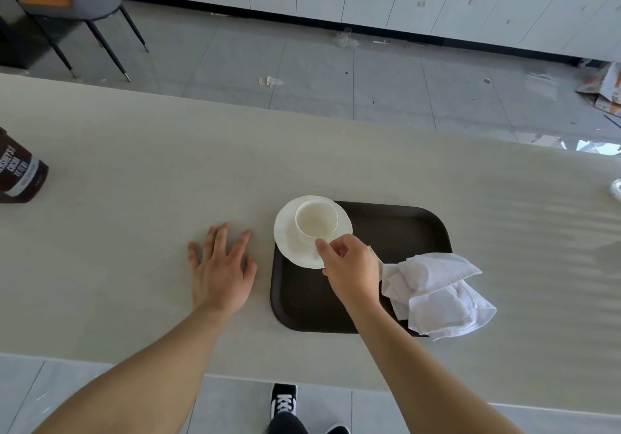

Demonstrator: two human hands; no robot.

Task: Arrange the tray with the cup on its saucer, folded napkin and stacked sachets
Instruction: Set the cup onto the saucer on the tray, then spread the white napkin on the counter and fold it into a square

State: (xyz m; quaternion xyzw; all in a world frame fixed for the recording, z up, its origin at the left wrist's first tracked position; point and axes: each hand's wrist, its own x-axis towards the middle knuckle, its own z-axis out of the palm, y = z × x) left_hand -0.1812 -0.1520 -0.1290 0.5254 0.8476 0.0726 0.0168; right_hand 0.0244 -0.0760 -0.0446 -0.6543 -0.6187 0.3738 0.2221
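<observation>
A dark brown tray [403,232] lies on the pale table. A white cup [316,220] stands on a white saucer [289,238] that overhangs the tray's far left corner. My right hand [349,269] pinches the saucer's near edge, thumb on top beside the cup. A crumpled white napkin [437,296] lies over the tray's near right corner, partly off it. My left hand [220,269] rests flat on the table left of the tray, fingers spread, holding nothing. No sachets are visible.
A brown cocoa container [20,173] stands at the table's far left edge. Something shiny [616,190] pokes in at the right edge. A grey chair [84,0] and scraps of litter are on the floor beyond the table.
</observation>
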